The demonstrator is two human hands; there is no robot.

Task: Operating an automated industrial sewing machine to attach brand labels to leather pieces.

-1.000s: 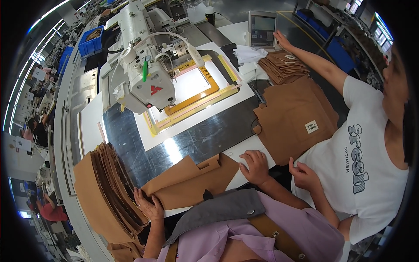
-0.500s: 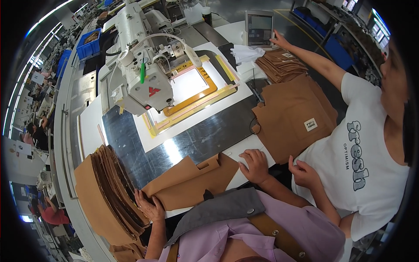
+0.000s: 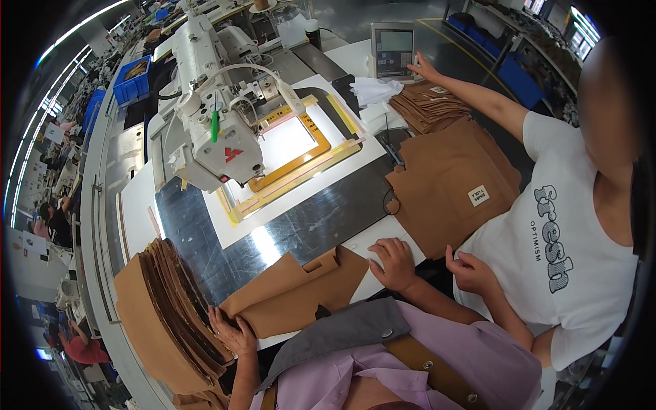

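My left hand [image 3: 232, 331] lies with fingers outstretched at the left end of a folded brown fabric piece [image 3: 294, 294]. Its fingertips are beside a tall stack of brown cut pieces [image 3: 160, 328]. On the white table edge just right of the folded piece rests my right hand [image 3: 393, 263], fingers loosely bent and apart, holding nothing visible. Beyond both hands is a white industrial sewing machine [image 3: 219, 130] with a green-handled tool on its head. Under that head sits a yellow-orange clamp frame [image 3: 321, 145] on a white sheet.
At my right a co-worker's hand [image 3: 425, 68] touches a control screen [image 3: 393, 51]. Brown pieces with a pale label [image 3: 458, 178] lie before them, near a smaller brown pile [image 3: 430, 108] and white cloth [image 3: 376, 90]. A shiny metal plate [image 3: 273, 236] fronts the machine. A blue crate [image 3: 133, 80] stands far left.
The view has shifted slightly. The co-worker's fingers have moved from the screen's side edge onto its lower right front. My hands and the folded piece stay almost as they were.
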